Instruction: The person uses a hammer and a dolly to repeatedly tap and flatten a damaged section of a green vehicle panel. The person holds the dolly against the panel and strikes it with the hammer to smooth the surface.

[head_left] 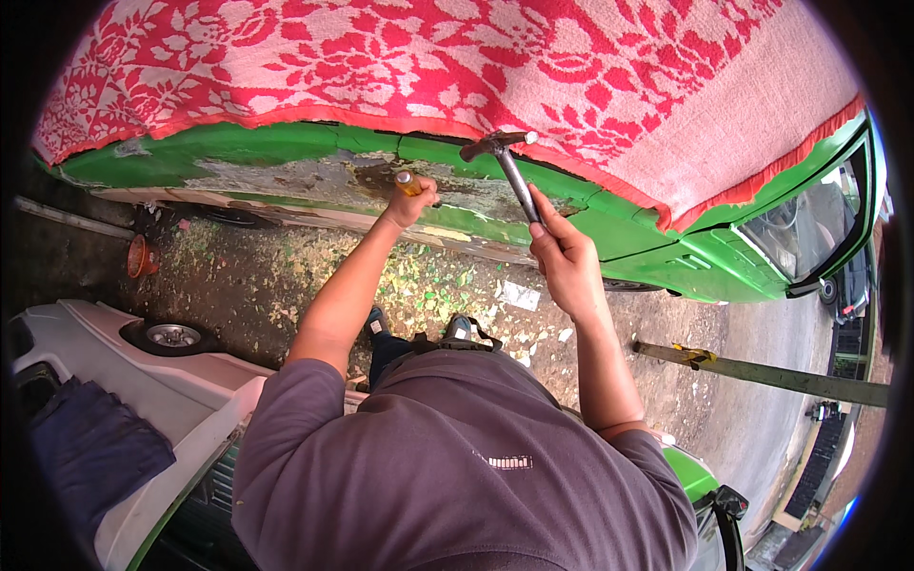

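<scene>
My left hand (pixel 412 204) is closed around an amber-handled chisel (pixel 407 182) with a metal cap on its butt. Its blade is mostly hidden by my fingers, against the side of a green vehicle (pixel 209 143). Scraped grey and brown patches (pixel 295 181) run along that panel, with cracks in the paint. In my right hand (pixel 568 255) is a hammer (pixel 515 181), gripped by its dark handle. The hammer's head is raised to the right of the chisel, apart from it, near the hem of a red and pink floral blanket (pixel 400 57) draped over the vehicle.
Paint flakes (pixel 428 285) litter the ground around my feet. An orange pot (pixel 142 257) lies at the left. Behind me stands a pale car (pixel 86 333) with dark cloth (pixel 95 447) on it. A pole (pixel 762 375) with a yellow tie reaches in from the right.
</scene>
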Motion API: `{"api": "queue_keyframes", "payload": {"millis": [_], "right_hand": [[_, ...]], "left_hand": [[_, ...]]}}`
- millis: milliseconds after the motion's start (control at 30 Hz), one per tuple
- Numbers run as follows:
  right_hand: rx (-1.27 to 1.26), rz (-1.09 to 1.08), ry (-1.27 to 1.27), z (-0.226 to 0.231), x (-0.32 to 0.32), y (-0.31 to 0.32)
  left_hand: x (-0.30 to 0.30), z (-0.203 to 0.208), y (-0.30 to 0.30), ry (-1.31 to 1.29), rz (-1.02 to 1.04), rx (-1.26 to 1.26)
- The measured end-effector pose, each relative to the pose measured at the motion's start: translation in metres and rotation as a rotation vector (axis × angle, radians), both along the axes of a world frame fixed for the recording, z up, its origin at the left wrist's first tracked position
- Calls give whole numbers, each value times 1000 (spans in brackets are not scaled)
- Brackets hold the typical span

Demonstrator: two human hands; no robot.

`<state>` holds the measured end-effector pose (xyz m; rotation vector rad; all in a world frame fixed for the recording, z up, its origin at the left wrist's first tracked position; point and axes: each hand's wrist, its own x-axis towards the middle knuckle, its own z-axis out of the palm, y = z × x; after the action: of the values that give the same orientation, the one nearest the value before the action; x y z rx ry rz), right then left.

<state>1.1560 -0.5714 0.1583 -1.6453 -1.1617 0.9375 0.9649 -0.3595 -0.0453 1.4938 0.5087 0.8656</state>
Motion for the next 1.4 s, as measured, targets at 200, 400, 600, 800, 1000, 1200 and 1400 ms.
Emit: {"api": "queue_keyframes", "payload": {"millis": [200,400,600,800,1000,1200,1400], "right_hand": [[-33,-6,25,2,0,0],[-19,1,14,2,0,0],[40,84,-134,10,-12,3],[133,220,-457,-6,-22,13],[330,176,-423,15,-26,9],[210,194,-510,17,-13,11],[147,275,-645,-8,-9,9]], "left_hand": [[0,-2,1,3,-9,7],[0,-9,4,16,-20,9],[6,-9,6,152,-43,102],[22,-4,-10,76,124,42],[14,-31,1,199,55,66],[18,-14,1,258,62,158],[19,-24,-7,200,98,86]]}}
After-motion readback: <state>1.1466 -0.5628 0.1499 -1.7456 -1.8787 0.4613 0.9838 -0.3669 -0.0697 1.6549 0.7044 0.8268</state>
